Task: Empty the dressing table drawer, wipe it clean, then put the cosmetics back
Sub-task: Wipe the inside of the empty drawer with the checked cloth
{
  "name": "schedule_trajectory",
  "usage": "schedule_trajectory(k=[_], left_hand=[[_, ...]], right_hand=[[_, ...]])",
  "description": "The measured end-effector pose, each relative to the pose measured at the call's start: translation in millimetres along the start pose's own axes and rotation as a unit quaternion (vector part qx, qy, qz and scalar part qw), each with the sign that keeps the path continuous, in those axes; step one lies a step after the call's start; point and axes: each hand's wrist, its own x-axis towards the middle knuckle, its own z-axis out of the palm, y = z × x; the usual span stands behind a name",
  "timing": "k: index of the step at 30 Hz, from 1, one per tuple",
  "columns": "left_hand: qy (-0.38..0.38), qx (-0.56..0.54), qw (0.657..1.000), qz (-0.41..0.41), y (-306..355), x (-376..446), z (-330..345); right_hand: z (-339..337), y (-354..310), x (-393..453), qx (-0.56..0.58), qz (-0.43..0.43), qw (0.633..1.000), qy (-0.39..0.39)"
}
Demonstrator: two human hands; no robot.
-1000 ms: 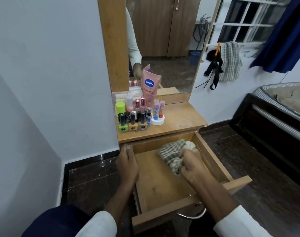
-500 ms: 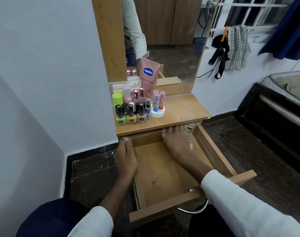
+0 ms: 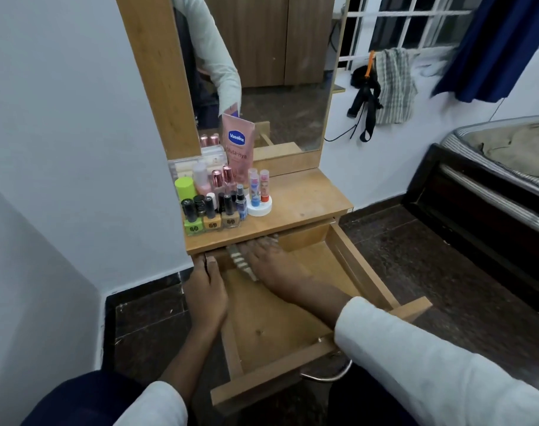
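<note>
Two hands work the pulled-out drawer (image 3: 292, 321): your right hand (image 3: 269, 264) presses the checked cloth (image 3: 242, 262) into its far left corner, your left hand (image 3: 205, 292) rests on the left wall. Jolt the dressing table and the nail polish bottles (image 3: 211, 215) near the tabletop's edge could topple.

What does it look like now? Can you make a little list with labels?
Drawer: open wooden drawer, nothing inside but the cloth and hand
Cloth: checked green-and-white cloth at the drawer's back
Right hand: right hand presses on the cloth
Left hand: left hand rests on the drawer's left side
Cosmetics: bottles and pink tube on the tabletop
</note>
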Motion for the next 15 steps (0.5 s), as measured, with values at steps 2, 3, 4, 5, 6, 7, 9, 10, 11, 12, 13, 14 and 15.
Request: schedule_trajectory(k=[2, 3, 4, 5, 6, 7, 9, 10, 11, 12, 13, 14, 15], left_hand=[[-0.008, 0.002, 1.000, 0.011, 0.1, -0.6, -1.2], [-0.012, 0.005, 1.000, 0.013, -0.5, -0.3, -0.5], [-0.015, 0.006, 1.000, 0.010, -1.6, -0.1, -0.1], [-0.018, 0.004, 1.000, 0.003, -1.6, -0.2, -0.1], [-0.019, 0.000, 1.000, -0.005, -2.1, -0.3, 0.1], [-0.018, -0.008, 1.000, -0.010, -2.0, -0.9, 0.1], [-0.014, -0.034, 0.999, -0.027, -1.3, -2.9, -1.1], [-0.013, -0.057, 0.998, -0.038, 1.1, -5.0, -2.9], [-0.011, -0.081, 0.995, -0.053, 3.3, -6.8, -4.2], [-0.004, -0.104, 0.992, -0.070, 6.4, -9.2, -5.9], [0.003, -0.123, 0.988, -0.090, 11.5, -11.7, -7.3], [0.009, -0.144, 0.983, -0.114, 16.6, -13.7, -9.0], [0.016, -0.166, 0.976, -0.139, 22.0, -15.4, -10.1]], right_hand=[[-6.6, 37.3, -17.4, -0.001, 0.057, 0.998, -0.022], [-10.7, 59.0, -27.0, -0.007, 0.094, 0.995, -0.028], [-16.5, 78.1, -35.4, -0.028, 0.131, 0.990, -0.034], [-22.8, 92.2, -42.0, -0.044, 0.166, 0.984, -0.040], [-27.6, 101.4, -46.2, -0.051, 0.195, 0.978, -0.049], [-28.9, 104.7, -46.0, -0.054, 0.216, 0.973, -0.056], [-28.5, 93.7, -35.7, -0.073, 0.239, 0.966, -0.069], [-29.2, 79.5, -28.7, -0.071, 0.245, 0.964, -0.078], [-27.4, 62.2, -20.3, -0.059, 0.242, 0.965, -0.085], [-25.2, 42.6, -13.1, -0.042, 0.226, 0.970, -0.084], [-22.7, 23.5, -7.1, -0.019, 0.202, 0.976, -0.076], [-21.1, 2.6, -1.1, 0.016, 0.172, 0.983, -0.061], [-20.0, -17.9, 5.1, 0.062, 0.136, 0.988, -0.046]])
